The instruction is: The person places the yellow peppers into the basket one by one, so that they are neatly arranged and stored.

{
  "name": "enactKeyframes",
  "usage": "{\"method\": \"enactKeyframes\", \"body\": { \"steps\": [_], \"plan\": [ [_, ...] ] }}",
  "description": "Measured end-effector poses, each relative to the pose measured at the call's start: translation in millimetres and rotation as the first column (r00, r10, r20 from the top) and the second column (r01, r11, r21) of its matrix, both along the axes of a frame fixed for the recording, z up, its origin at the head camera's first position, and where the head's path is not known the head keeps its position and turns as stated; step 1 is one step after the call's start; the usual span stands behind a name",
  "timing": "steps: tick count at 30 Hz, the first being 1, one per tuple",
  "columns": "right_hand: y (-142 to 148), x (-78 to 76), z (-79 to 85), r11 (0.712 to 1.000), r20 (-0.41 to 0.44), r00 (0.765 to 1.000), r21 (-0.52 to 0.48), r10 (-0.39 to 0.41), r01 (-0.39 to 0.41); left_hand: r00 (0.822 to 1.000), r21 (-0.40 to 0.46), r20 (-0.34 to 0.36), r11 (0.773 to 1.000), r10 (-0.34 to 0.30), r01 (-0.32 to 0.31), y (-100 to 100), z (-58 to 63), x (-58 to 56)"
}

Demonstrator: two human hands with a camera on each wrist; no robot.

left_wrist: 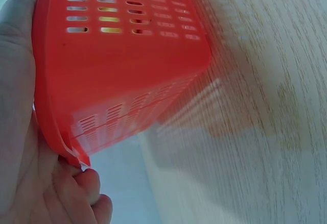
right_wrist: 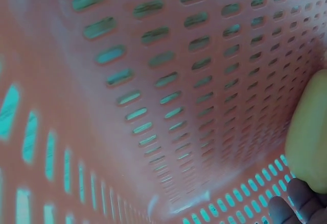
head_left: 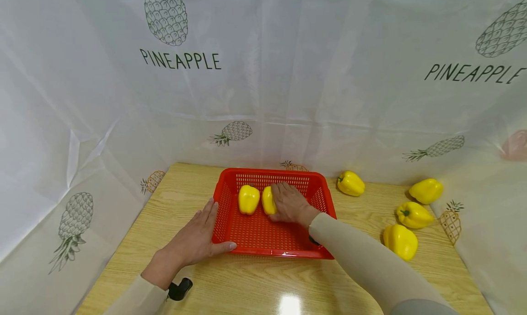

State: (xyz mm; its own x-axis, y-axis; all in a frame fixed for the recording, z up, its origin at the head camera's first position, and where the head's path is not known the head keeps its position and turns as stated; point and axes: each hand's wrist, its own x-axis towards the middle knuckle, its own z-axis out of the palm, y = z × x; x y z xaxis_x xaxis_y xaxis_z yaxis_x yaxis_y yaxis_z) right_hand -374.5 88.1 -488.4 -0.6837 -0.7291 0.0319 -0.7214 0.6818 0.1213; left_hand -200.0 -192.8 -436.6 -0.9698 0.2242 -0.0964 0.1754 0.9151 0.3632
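A red perforated plastic basket (head_left: 271, 253) stands on the table. At its near left corner, my left hand (head_left: 193, 239) rests against the rim, fingers straight along the left side and thumb stretched over the front edge. In the left wrist view this hand lies along the basket's rim (left_wrist: 48, 81). Inside the basket, my right hand (head_left: 290, 205) grips a yellow bell pepper (head_left: 269, 201) from its right side; fingertips show at the pepper (right_wrist: 311, 137) in the right wrist view. Another yellow bell pepper (head_left: 249, 200) sits inside, just left of the held one.
Right of the basket, several yellow bell peppers lie on the wooden table (head_left: 247, 287): one near the back (head_left: 351, 183), others toward the right edge, such as the nearest pepper (head_left: 400, 242). A white sheet with pineapple prints (head_left: 288, 100) hangs behind and at both sides.
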Motion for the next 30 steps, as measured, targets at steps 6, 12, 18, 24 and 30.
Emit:
{"method": "enactKeyframes", "body": {
  "steps": [6, 12, 18, 24, 30],
  "plan": [
    [-0.5, 0.8, -0.7, 0.999, 0.005, 1.000, 0.029, -0.015, 0.015, 1.000, -0.005, 0.002, 1.000, -0.002, 0.002, 0.0, 0.0, -0.5],
    [-2.2, 1.6, 1.1, 0.996, 0.045, 0.997, 0.061, -0.062, 0.059, 1.000, -0.008, -0.002, 1.000, -0.007, 0.007, -0.3, -0.6, -1.0],
    [1.2, 1.8, 7.9, 0.996, 0.059, 0.995, 0.049, -0.074, 0.071, 1.000, -0.017, -0.005, 1.000, -0.013, 0.012, 0.4, -1.1, -2.9],
    [10.1, -1.6, 24.6, 0.995, 0.079, 0.992, -0.010, -0.096, 0.097, 1.000, -0.032, 0.002, 0.999, -0.006, 0.006, 0.1, -1.0, -2.9],
    [25.8, -7.4, 50.6, 0.997, 0.010, 0.998, -0.044, -0.065, 0.066, 1.000, -0.061, -0.017, 0.998, -0.005, 0.004, -0.5, -2.2, -1.8]
  ]
}}
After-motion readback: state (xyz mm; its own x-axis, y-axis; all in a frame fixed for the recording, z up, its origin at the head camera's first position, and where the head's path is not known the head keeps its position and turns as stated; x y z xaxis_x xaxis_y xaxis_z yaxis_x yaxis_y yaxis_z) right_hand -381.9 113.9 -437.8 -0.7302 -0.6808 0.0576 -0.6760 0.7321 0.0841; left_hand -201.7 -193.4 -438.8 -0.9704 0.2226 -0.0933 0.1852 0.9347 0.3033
